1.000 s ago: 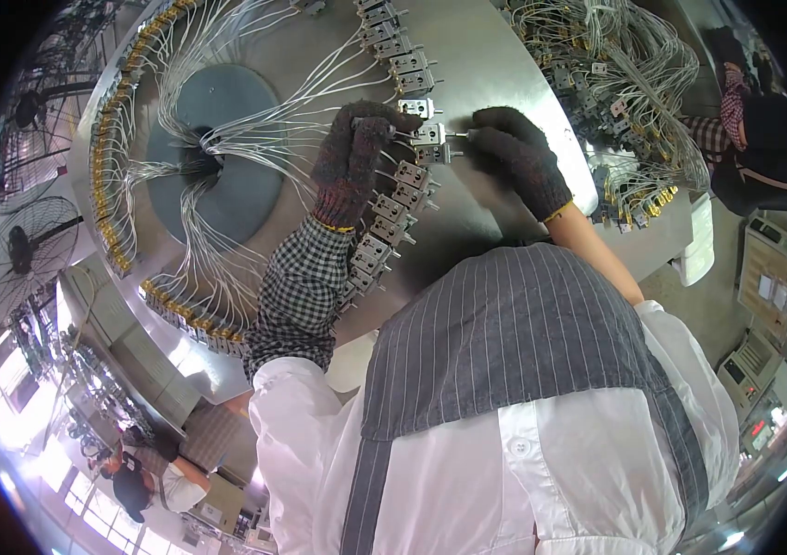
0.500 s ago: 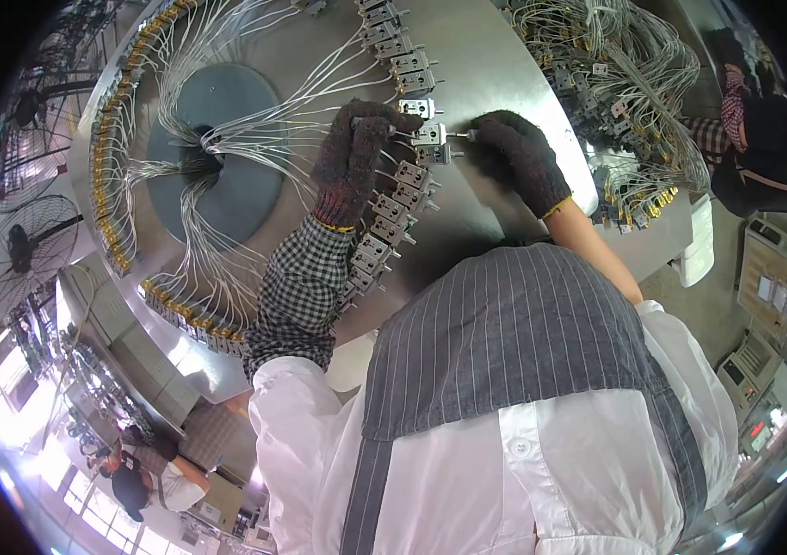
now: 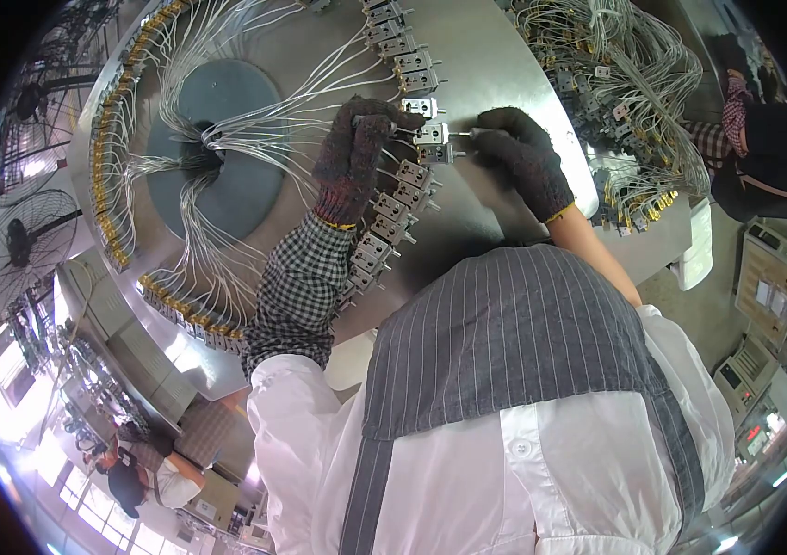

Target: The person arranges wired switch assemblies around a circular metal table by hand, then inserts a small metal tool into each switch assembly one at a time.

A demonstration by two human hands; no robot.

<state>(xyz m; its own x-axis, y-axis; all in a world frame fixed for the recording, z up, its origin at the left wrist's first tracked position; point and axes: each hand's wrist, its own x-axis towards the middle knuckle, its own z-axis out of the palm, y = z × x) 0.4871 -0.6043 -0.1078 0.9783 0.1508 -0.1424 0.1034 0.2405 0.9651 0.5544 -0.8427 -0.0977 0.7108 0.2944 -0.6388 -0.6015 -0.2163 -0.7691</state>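
My left hand [image 3: 353, 159], in a dark knitted glove, is closed at the row of small metal control units, with its fingertips against the wire side of one metal control unit [image 3: 431, 134]. My right hand [image 3: 527, 159], gloved too, pinches the end of a thin metal rod [image 3: 464, 134] that meets this unit's shaft side. Whether the rod is a tool or part of the unit, I cannot tell. Neighbouring units [image 3: 419, 107] stand just above and below it. White leads [image 3: 296, 118] run from the units to the table's middle.
A round grey disc [image 3: 254, 199] with a central hole gathers the leads on the metal table [image 3: 495, 55]. Yellow-tipped connectors line its left rim. A tangled pile of wired units [image 3: 615, 83] lies at right, near a co-worker [image 3: 768, 153]. Fans [image 3: 18, 236] stand at left.
My right hand's fingers have shifted slightly and opened a little at the knuckles, still at the rod. My left hand stays nearly still at the same unit.
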